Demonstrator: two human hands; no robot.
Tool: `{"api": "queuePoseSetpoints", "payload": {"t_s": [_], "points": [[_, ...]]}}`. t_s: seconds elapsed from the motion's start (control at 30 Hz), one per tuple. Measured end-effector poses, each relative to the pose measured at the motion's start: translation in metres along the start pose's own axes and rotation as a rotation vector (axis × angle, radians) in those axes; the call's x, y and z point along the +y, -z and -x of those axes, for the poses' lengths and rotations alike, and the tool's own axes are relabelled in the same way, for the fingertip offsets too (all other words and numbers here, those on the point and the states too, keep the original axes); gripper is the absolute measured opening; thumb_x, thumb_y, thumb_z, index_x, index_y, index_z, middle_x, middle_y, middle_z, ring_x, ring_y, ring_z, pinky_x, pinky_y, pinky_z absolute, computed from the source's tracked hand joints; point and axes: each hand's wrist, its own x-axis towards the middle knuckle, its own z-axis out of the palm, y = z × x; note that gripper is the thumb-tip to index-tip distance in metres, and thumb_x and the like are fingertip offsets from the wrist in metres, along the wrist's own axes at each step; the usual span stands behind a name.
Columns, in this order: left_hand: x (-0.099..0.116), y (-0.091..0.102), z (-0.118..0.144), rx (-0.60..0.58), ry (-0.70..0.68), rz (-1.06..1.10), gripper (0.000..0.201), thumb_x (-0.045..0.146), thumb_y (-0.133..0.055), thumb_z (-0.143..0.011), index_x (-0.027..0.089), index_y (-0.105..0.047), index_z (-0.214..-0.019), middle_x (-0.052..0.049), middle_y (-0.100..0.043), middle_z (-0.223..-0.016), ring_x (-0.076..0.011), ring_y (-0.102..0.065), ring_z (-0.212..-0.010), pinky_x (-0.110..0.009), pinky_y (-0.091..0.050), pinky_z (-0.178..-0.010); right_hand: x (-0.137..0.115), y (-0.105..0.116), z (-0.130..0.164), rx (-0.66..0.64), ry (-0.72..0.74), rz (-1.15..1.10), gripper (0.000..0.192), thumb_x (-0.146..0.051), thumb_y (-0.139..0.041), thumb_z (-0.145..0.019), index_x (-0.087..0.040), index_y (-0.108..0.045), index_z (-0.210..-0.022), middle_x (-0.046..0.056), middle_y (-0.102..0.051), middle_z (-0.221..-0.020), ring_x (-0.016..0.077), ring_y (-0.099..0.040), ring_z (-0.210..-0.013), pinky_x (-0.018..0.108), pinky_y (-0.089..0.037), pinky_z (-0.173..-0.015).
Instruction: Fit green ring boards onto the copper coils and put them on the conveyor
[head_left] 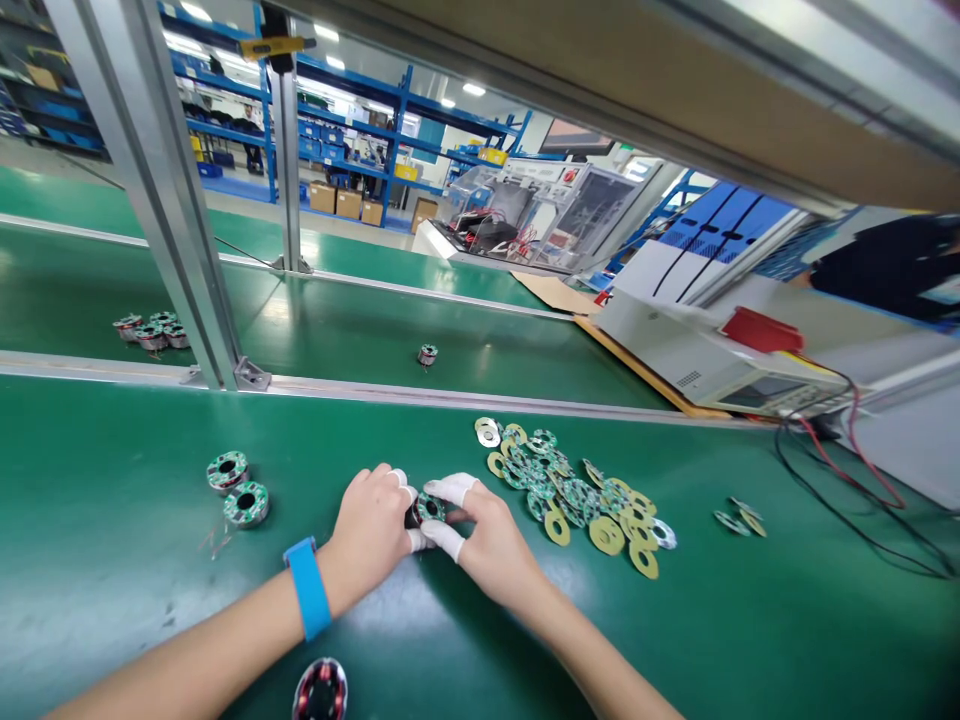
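While both hands pinch it, the round part (429, 509) sits between left hand (373, 530) and right hand (484, 535)

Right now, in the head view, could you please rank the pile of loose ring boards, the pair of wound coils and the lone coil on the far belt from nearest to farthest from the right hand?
1. Pile of loose ring boards, just right of the right hand.
2. Pair of wound coils, left, beyond the left hand.
3. Lone coil, on the far belt past the rail.
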Motion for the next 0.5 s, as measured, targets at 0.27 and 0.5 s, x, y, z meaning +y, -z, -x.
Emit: {"api": "queuePoseSetpoints", "payload": {"t_s": [0.27,0.5], "points": [[0.001,-0.001,-0.002,-0.003,0.029,-0.027,0.012,0.028,-0.065,-0.074,0.016,-0.064,-0.073,-0.007,-0.062,-0.078,-0.0247,-0.054,-0.082,-0.035,-0.040,-0.069,0.002,-0.004,0.000,-0.007,0.033,-0.028,0.030,-0.017,-0.063,-0.070,-0.019,-0.063,-0.100,0.009,-0.061,-0.100,0.0215,-0.058,-0.089,0.034,-0.052,-0.072],[0.008,0.005,0.002,-0.006,0.064,0.182,0.048,0.054,-0.072,-0.065,0.012,-0.065,-0.089,-0.009,-0.062,-0.087,-0.0272,-0.054,-0.087,-0.038,-0.044,-0.077,0.001,0.008,-0.005,0.138,-0.057,-0.024,0.015,-0.028,-0.056,-0.077,-0.017,-0.065,-0.081,0.006,-0.064,-0.079,0.0182,-0.060,-0.070,0.030,-0.050,-0.064]]}}
